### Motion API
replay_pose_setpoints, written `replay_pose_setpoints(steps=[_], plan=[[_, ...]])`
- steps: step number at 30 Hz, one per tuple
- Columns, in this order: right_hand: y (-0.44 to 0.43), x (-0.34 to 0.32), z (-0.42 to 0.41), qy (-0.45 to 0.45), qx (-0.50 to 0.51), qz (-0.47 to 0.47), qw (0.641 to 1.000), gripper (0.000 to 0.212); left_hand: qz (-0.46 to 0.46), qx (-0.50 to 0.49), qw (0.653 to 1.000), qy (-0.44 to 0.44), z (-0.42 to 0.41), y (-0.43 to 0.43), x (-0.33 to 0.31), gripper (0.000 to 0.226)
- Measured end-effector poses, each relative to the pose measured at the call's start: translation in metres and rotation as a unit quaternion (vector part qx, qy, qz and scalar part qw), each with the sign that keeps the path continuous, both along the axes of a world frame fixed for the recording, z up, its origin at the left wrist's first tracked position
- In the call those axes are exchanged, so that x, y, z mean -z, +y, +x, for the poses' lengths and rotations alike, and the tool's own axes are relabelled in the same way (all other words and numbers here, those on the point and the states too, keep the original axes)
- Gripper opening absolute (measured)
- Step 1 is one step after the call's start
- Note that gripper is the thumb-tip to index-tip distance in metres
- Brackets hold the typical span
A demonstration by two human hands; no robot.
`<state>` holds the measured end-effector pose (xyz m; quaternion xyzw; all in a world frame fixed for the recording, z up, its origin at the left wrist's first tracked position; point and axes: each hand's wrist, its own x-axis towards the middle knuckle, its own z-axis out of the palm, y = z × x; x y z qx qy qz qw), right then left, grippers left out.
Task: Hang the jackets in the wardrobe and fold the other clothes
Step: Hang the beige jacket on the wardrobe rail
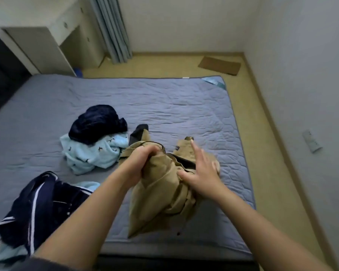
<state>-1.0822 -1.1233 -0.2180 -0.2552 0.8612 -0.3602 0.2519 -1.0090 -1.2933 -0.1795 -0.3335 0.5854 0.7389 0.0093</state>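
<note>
A tan jacket [159,194] with a dark lining hangs bunched above the near part of the bed [184,106]. My left hand [140,163] is shut on its upper edge near the zipper. My right hand [201,171] is beside it with fingers spread, the thumb touching the fabric; it is blurred. A dark navy fleece garment [98,124] lies on a light blue patterned one [94,153] at the middle left of the bed. A navy jacket with white stripes [41,208] lies at the near left corner, over more light blue cloth.
The bed has a grey-blue quilted cover. A white cabinet [47,45] and grey curtain [114,30] stand at the back left. A brown flat cardboard piece [219,65] lies on the yellow floor at the back right. A white wall socket [311,141] sits low on the right wall.
</note>
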Motion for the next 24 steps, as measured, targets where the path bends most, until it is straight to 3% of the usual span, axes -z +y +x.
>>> replay_pose_setpoints(steps=[2, 4, 6, 9, 12, 15, 17, 20, 24], plan=[[-0.018, -0.053, 0.0, -0.1, -0.078, -0.114, 0.985, 0.072, 0.052, 0.035, 0.998, 0.006, -0.005, -0.007, -0.047, 0.021], [-0.035, -0.093, 0.002, -0.029, -0.137, -0.099, 0.985, 0.042, 0.037, 0.066, 0.997, 0.011, -0.006, -0.01, -0.082, 0.023], [-0.047, -0.123, 0.004, 0.038, -0.13, -0.125, 0.983, 0.011, 0.02, 0.068, 0.997, 0.023, -0.002, -0.013, -0.11, 0.02], [-0.046, -0.147, -0.001, 0.015, -0.099, -0.179, 0.979, 0.009, 0.007, 0.052, 0.999, 0.004, 0.01, -0.027, -0.135, 0.021], [-0.018, -0.167, -0.028, -0.051, 0.059, -0.274, 0.959, 0.006, 0.007, -0.029, 1.0, -0.003, 0.026, -0.054, -0.159, 0.027], [0.028, -0.193, -0.065, -0.091, 0.27, -0.363, 0.887, 0.015, 0.053, -0.136, 0.989, 0.023, 0.048, -0.096, -0.181, 0.026], [0.053, -0.212, -0.08, -0.092, 0.336, -0.381, 0.856, 0.025, 0.039, -0.173, 0.984, 0.035, 0.058, -0.117, -0.193, 0.025], [0.069, -0.238, -0.085, -0.052, 0.315, -0.362, 0.876, 0.027, -0.049, -0.164, 0.985, 0.024, 0.057, -0.124, -0.214, 0.017], [0.078, -0.266, -0.079, 0.063, 0.209, -0.221, 0.951, 0.022, -0.181, -0.14, 0.973, 0.013, 0.043, -0.109, -0.254, 0.014]])
